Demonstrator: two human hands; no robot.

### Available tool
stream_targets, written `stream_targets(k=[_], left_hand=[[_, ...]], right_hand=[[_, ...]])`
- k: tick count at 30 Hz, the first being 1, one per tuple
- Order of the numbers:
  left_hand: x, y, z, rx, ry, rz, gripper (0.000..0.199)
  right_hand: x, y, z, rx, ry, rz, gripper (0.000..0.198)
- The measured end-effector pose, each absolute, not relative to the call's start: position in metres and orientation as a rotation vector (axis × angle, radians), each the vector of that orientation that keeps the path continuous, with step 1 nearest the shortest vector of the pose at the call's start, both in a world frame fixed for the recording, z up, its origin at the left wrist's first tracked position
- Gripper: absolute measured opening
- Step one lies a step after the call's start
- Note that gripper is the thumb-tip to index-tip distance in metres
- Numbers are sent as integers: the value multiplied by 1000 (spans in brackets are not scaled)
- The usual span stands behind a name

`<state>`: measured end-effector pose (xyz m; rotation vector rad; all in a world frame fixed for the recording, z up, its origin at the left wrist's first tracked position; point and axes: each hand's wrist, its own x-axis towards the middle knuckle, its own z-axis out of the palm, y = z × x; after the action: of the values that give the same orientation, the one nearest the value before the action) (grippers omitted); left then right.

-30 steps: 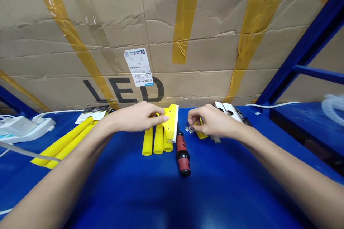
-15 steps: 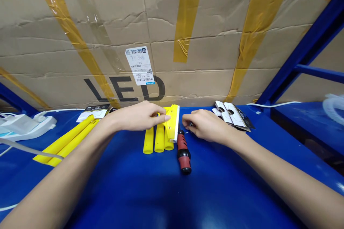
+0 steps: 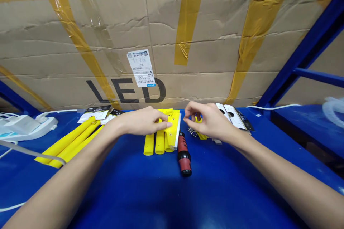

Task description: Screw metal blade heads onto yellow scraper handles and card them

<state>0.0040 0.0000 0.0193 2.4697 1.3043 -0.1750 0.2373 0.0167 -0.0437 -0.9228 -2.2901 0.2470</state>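
Observation:
My left hand (image 3: 146, 121) grips a yellow scraper head (image 3: 172, 130) with a white edge strip on its right side. Under it lie several yellow tube handles (image 3: 159, 143), their open ends facing me. To the right of the scraper head, my right hand (image 3: 205, 118) has thumb and forefinger pinched together; anything between the tips is too small to make out. Below that hand sit a little pile of small screws (image 3: 192, 131) and some small yellow parts (image 3: 201, 134), partly covered. A red and black screwdriver (image 3: 184, 155) lies just in front, its handle towards me.
More yellow handles (image 3: 68, 139) lie at the left beside black and white cards (image 3: 95, 112). Further left is a white power strip (image 3: 32, 128) with cables. Folded white cards (image 3: 233, 114) lie behind my right hand. A taped cardboard box (image 3: 215, 43) stands along the back.
My right hand has lifted slightly with its fingertips pinched, uncovering the screws and small yellow parts. My left hand still holds the scraper head, which sits slightly lower in view.

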Motion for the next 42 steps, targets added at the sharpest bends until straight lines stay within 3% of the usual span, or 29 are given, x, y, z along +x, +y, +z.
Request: stream_targets(k=[5,12,18,26,30,37,42], left_hand=[[5,1,15,2470,1274,-170,42],[6,-1,21,2436,1221,-94,38],[2,-3,24,2230,1205,-43,35],[2,-7,29,2180,1231,8,39],[6,-7,30,2176,1191,26,41],[6,-3,28,2114,1138,24,42],[3,3,26,2124,1177,-38,46]], right_hand=[[230,12,-45,-646,-2287,-2,7],[224,1,-41,-596,-2458,-385,29],[229,-3,-31,-604,-2546,-521,22],[231,2,-30,-607,-2444,-141,17],[233,6,-31,-596,-2412,-93,15],[237,7,-28,-623,-2329,-4,17],[240,3,-20,-681,-2212,266,24]])
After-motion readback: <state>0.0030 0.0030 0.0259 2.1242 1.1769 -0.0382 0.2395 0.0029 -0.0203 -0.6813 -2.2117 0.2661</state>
